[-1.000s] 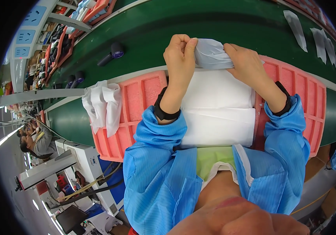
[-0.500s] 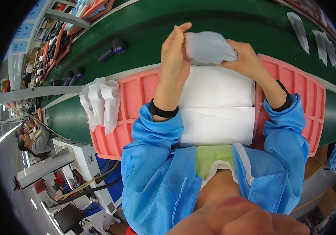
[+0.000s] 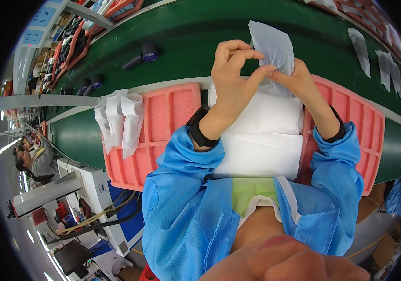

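My right hand (image 3: 296, 79) grips a small translucent white pouch (image 3: 273, 44) and holds it upright above the green conveyor belt (image 3: 182, 35). My left hand (image 3: 233, 70) is raised beside it, its fingers curled, with thumb and forefinger pinching at the pouch's lower edge. Both forearms, in blue sleeves with dark wristbands, rest over a stack of white sheets (image 3: 261, 140). That stack lies on a pink foam tray (image 3: 163, 122) in front of me.
A bundle of white pouches (image 3: 118, 119) hangs over the tray's left edge. Two dark handheld devices (image 3: 142, 55) lie on the belt at the left. More white pouches (image 3: 362, 44) lie along the belt at the right. Other workers sit at the far left and right.
Both hands have lifted the pouch from low over the white stack up over the belt. It now stands upright, and my left fingers have shifted to its lower edge.
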`<action>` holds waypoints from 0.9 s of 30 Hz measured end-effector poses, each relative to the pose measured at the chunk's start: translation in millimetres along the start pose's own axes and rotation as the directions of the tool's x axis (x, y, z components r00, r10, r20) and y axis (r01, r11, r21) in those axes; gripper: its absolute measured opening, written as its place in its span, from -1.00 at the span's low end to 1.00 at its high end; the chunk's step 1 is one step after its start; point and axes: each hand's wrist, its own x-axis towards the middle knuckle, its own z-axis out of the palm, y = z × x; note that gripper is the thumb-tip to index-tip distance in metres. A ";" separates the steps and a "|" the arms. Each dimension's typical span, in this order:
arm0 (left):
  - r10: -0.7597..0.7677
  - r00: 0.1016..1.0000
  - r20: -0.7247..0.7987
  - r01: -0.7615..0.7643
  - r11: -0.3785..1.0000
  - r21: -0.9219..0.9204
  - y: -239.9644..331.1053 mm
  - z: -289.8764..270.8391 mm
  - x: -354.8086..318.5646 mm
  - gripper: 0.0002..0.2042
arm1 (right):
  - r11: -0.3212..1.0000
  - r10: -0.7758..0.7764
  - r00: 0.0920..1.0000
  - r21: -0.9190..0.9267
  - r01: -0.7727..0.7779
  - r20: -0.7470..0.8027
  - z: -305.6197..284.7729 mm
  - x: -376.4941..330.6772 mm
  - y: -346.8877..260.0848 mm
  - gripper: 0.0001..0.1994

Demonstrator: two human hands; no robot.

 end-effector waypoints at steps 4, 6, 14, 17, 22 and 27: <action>-0.118 0.991 -0.056 0.117 0.993 -0.010 6.7 1.5 -0.5 -0.74 | 0.998 -0.056 0.997 -0.043 0.054 -0.059 3.0 -2.1 2.1 -0.69; -0.209 0.975 -0.080 0.203 0.976 -0.077 8.2 1.0 0.8 -0.76 | 0.995 -0.084 0.994 -0.068 0.079 -0.071 3.5 -3.4 2.0 -0.69; -0.007 1.000 -0.018 0.006 0.999 -0.034 -5.1 1.5 -9.5 -0.82 | 0.999 -0.051 0.996 0.016 0.052 -0.071 8.7 -6.0 -4.6 -0.67; -0.038 0.998 -0.059 0.031 0.993 -0.111 6.2 -8.5 4.7 -0.84 | 0.984 0.142 0.989 0.105 -0.144 0.030 -5.2 -3.2 -6.1 -0.56; -0.430 0.831 0.352 0.555 0.612 -0.563 1.9 -31.9 10.1 -0.91 | 0.996 0.047 0.957 -0.091 -0.022 0.286 -3.0 -3.4 -11.2 -0.53; -0.398 0.824 0.402 0.561 0.671 -0.485 -4.4 -44.4 19.6 -0.85 | 0.938 0.016 0.990 -0.344 0.033 0.137 -19.5 7.3 -6.8 -0.51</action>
